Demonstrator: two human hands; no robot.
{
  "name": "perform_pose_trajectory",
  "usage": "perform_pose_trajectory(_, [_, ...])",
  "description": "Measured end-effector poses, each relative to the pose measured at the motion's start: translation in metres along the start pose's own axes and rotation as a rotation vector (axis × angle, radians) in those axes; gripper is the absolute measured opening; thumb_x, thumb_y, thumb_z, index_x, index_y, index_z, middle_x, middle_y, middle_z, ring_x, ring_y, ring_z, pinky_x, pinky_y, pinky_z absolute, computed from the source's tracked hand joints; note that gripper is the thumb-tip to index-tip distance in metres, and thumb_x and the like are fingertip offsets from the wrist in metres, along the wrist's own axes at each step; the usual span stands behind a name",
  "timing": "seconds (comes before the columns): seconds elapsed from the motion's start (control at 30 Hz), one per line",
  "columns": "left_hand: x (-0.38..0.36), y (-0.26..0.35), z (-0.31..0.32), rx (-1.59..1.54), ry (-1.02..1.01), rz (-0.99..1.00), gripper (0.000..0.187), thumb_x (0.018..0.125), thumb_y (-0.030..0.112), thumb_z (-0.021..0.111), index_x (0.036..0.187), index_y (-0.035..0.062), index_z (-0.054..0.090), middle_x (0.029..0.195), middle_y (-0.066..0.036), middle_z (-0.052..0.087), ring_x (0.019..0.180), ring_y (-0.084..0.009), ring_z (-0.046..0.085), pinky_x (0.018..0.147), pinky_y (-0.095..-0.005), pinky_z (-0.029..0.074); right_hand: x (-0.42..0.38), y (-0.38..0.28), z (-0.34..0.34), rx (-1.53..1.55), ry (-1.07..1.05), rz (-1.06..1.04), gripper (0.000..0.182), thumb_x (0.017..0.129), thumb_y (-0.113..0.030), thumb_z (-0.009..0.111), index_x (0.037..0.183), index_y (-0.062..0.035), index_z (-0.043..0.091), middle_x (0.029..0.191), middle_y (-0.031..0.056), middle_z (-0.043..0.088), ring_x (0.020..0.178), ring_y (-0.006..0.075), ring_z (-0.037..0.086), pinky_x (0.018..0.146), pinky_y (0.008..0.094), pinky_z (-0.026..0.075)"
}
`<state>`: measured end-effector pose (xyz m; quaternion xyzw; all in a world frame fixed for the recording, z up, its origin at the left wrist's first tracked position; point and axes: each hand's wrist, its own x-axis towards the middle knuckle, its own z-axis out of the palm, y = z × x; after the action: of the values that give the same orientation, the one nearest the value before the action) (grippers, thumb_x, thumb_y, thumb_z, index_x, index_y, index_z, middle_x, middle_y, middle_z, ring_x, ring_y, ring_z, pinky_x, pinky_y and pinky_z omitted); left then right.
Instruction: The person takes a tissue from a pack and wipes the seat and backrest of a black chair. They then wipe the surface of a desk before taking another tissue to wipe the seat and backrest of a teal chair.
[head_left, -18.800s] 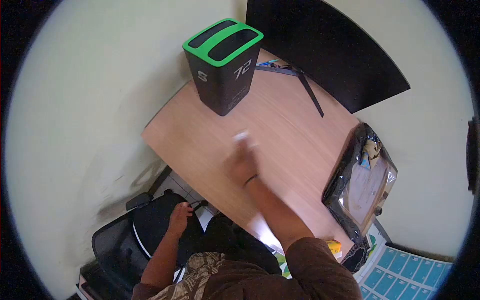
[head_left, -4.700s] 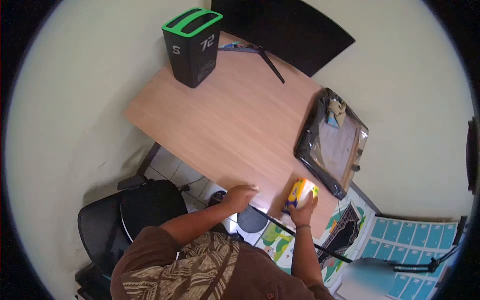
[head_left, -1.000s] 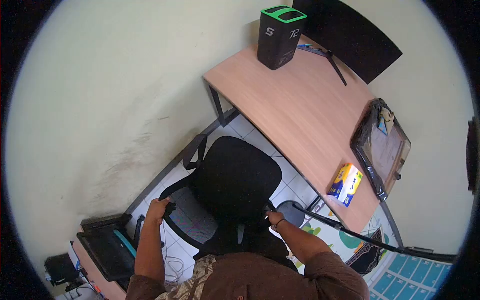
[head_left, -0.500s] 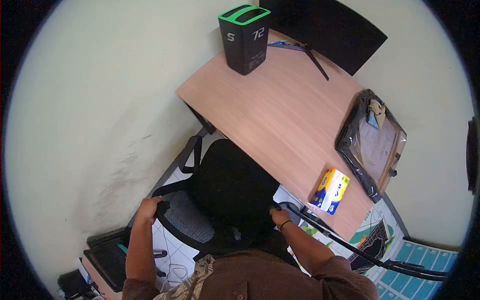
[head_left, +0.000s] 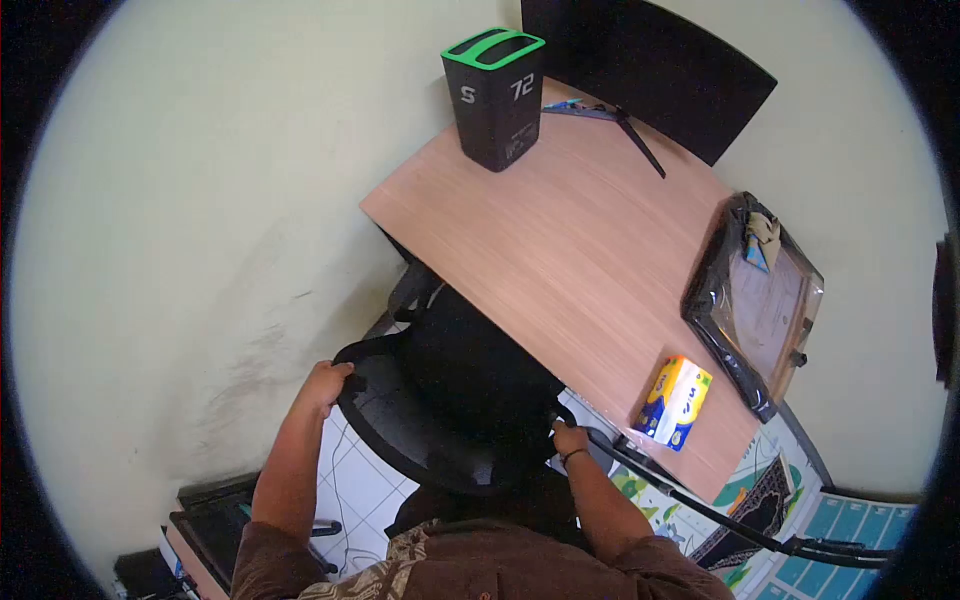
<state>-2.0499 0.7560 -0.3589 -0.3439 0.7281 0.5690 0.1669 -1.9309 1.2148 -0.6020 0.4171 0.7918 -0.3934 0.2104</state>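
A black office chair (head_left: 470, 370) stands in front of me, its seat partly under the near edge of the wooden desk (head_left: 560, 270). The mesh backrest (head_left: 400, 420) curves toward my body. My left hand (head_left: 328, 385) is closed around the backrest's left edge. At the other side of the chair, my right hand (head_left: 570, 437) grips the black frame, with some of its fingers hidden. One armrest (head_left: 408, 292) shows beside the desk edge at the left.
On the desk are a black bin with a green lid (head_left: 495, 105), a monitor (head_left: 650, 75), a tissue pack (head_left: 675, 402) and a plastic-wrapped frame (head_left: 755, 300). A black tube (head_left: 700, 495) runs along the lower right. A wall (head_left: 200, 250) rises at the left.
Both hands have moved forward with the chair. More of the seat and the armrest is now beneath the desk, and the backrest is nearer the desk edge. The view has shifted slightly.
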Motion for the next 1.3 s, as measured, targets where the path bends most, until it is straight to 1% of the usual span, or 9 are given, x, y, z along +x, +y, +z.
perform_pose_trajectory(0.6, [0.066, -0.065, 0.033, -0.100, -0.071, 0.056, 0.029, 0.092, 0.015, 0.058, 0.106, -0.0103, 0.062, 0.099, -0.018, 0.069, 0.086, -0.0267, 0.067, 0.081, -0.0362, 0.052, 0.012, 0.022, -0.001, -0.050, 0.082, -0.068, 0.065, 0.076, -0.054, 0.069, 0.092, 0.0095, 0.067, 0.094, 0.0302, 0.069, 0.099, 0.0429, 0.067, 0.087, 0.0462, 0.052])
perform_pose_trajectory(0.7, [0.080, -0.062, 0.049, -0.106, 0.025, 0.084, 0.035, 0.093, 0.019, 0.059, 0.110, -0.0110, 0.061, 0.107, -0.020, 0.067, 0.091, -0.0273, 0.065, 0.084, -0.0385, 0.051, 0.014, 0.025, 0.000, 0.024, 0.104, -0.012, 0.075, 0.072, -0.052, 0.077, 0.105, 0.0136, 0.062, 0.102, 0.0325, 0.068, 0.104, 0.0436, 0.066, 0.093, 0.0430, 0.051])
perform_pose_trajectory(0.77, [0.082, -0.054, 0.053, -0.149, -0.107, -0.014, 0.046, 0.094, 0.027, 0.062, 0.118, -0.0118, 0.058, 0.115, -0.021, 0.065, 0.098, -0.0280, 0.064, 0.089, -0.0410, 0.049, -0.012, 0.018, 0.003, 0.565, 0.392, -0.108, 0.090, 0.067, -0.047, 0.083, 0.124, 0.0155, 0.050, 0.115, 0.0333, 0.064, 0.110, 0.0445, 0.063, 0.098, 0.0414, 0.048])
perform_pose_trajectory(0.83, [0.070, -0.050, 0.058, -0.258, -0.140, 0.030, 0.057, 0.093, 0.034, 0.064, 0.127, -0.0104, 0.051, 0.117, -0.020, 0.064, 0.101, -0.0282, 0.062, 0.093, -0.0394, 0.047, -0.024, 0.019, -0.007, 0.381, 0.459, 0.041, 0.101, 0.065, -0.041, 0.087, 0.134, 0.0141, 0.038, 0.123, 0.0327, 0.060, 0.111, 0.0438, 0.062, 0.102, 0.0411, 0.046])
perform_pose_trajectory(0.9, [0.041, -0.039, 0.068, -0.355, -0.185, 0.078, 0.070, 0.091, 0.040, 0.066, 0.136, -0.0090, 0.043, 0.119, -0.018, 0.062, 0.104, -0.0284, 0.061, 0.098, -0.0379, 0.045, -0.024, 0.042, 0.006, 0.127, 0.466, 0.097, 0.078, 0.072, -0.040, 0.081, 0.125, 0.0092, 0.051, 0.113, 0.0289, 0.065, 0.108, 0.0412, 0.063, 0.100, 0.0431, 0.047])
perform_pose_trajectory(0.97, [-0.002, -0.042, 0.078, -0.114, 0.187, 0.285, 0.076, 0.092, 0.042, 0.066, 0.141, -0.0075, 0.037, 0.132, -0.021, 0.054, 0.115, -0.0307, 0.056, 0.103, -0.0397, 0.041, 0.032, 0.109, 0.035, -0.178, 0.262, -0.107, 0.051, 0.079, -0.032, 0.072, 0.114, 0.0035, 0.062, 0.105, 0.0252, 0.068, 0.108, 0.0379, 0.062, 0.097, 0.0460, 0.047])
perform_pose_trajectory(1.13, [-0.050, -0.125, 0.090, 0.083, 0.362, 0.737, 0.077, 0.089, 0.032, 0.073, 0.145, -0.0016, 0.032, 0.143, -0.023, 0.039, 0.125, -0.0349, 0.048, 0.106, -0.0429, 0.039, -0.139, 0.045, -0.009, 0.280, 0.065, -0.399, 0.042, 0.079, -0.010, 0.058, 0.120, -0.0004, 0.058, 0.108, 0.0207, 0.066, 0.109, 0.0315, 0.061, 0.088, 0.0434, 0.051])
perform_pose_trajectory(1.23, [-0.097, -0.135, 0.088, 0.214, 0.082, 0.887, 0.074, 0.090, 0.027, 0.072, 0.146, 0.0007, 0.032, 0.132, -0.020, 0.051, 0.116, -0.0303, 0.055, 0.101, -0.0411, 0.045, -0.217, -0.004, -0.031, 0.350, -0.301, -0.536, 0.053, 0.080, 0.006, 0.050, 0.132, -0.0048, 0.047, 0.119, 0.0170, 0.062, 0.111, 0.0272, 0.060, 0.086, 0.0398, 0.053])
perform_pose_trajectory(1.3, [-0.117, -0.135, 0.087, 0.192, -0.686, 0.630, 0.062, 0.094, 0.020, 0.066, 0.145, 0.0009, 0.035, 0.117, -0.014, 0.060, 0.102, -0.0205, 0.061, 0.091, -0.0343, 0.050, -0.251, -0.030, -0.039, 0.233, -0.324, -0.955, 0.052, 0.086, 0.006, 0.051, 0.135, -0.0077, 0.042, 0.119, 0.0150, 0.059, 0.106, 0.0234, 0.060, 0.082, 0.0363, 0.054])
